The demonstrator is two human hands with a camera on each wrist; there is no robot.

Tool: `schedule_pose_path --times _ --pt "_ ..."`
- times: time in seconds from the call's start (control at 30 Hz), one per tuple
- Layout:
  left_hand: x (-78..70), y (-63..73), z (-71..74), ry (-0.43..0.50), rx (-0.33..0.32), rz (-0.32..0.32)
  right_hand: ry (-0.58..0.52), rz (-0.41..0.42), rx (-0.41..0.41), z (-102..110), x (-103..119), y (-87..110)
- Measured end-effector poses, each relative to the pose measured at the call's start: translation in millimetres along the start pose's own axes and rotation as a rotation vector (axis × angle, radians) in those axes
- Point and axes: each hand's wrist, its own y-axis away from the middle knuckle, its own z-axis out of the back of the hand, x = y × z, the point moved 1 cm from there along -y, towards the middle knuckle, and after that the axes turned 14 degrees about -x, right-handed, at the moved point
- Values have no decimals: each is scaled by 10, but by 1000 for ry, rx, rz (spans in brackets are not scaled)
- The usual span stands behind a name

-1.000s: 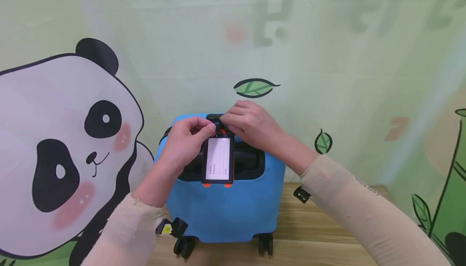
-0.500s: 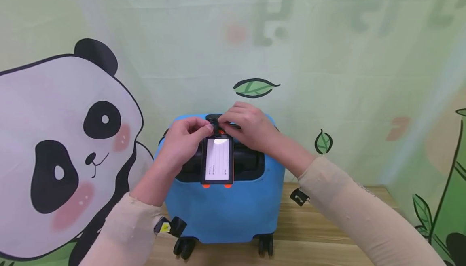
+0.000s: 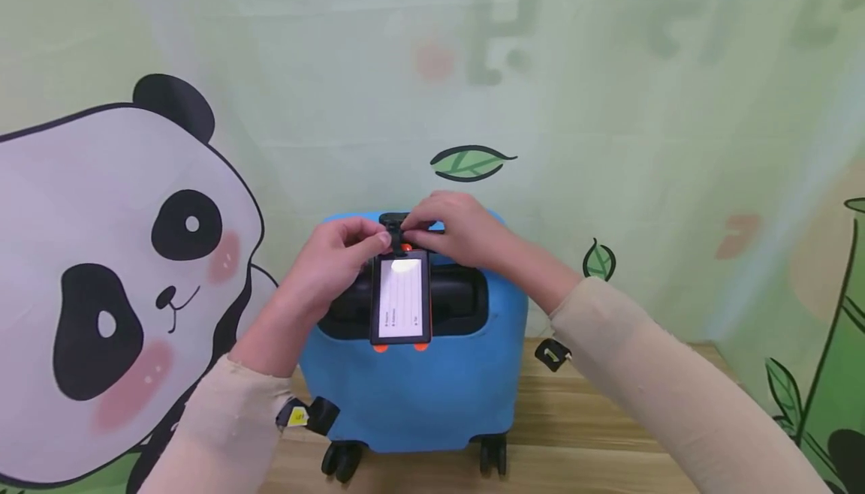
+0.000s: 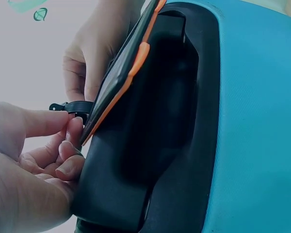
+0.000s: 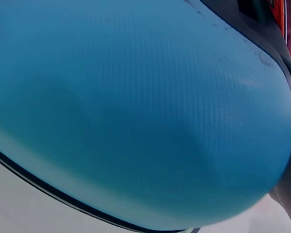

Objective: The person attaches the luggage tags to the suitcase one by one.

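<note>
A luggage tag with a white lined card, black frame and orange edge hangs over the black handle recess of a blue suitcase. From the tag's top comes a black strap, bent into a curve in the left wrist view. My left hand pinches this strap between thumb and fingers. On the strap's other side, my right hand pinches it with thumb and forefinger. The right wrist view shows mostly the suitcase shell; the right fingertips are hidden there.
The suitcase stands upright on black wheels on a wood-grain surface. Close behind it hangs a pale green backdrop printed with a panda and leaves. Small black camera mounts sit at both wrists.
The right thumb and forefinger have parted a little behind their tips, with blue shell showing between them. Both hands stay at the strap; the whole head view has shifted slightly.
</note>
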Motion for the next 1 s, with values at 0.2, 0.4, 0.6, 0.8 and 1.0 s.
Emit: schedule_pose_path --times 0.2,0.4,0.6,0.8,1.0 --pt "-14 -22 -8 -34 -31 29 68 73 -70 -41 -6 40" --pt "-52 -43 -23 -104 -42 42 83 127 -119 -59 -5 60" --pt "-65 -59 -37 -130 -52 39 15 88 -130 -73 9 71" --pt "-54 -49 -26 -129 -49 47 -52 -17 -102 -67 9 69" --pt "-49 -44 -22 -138 -41 37 -60 -71 -127 45 -8 85"
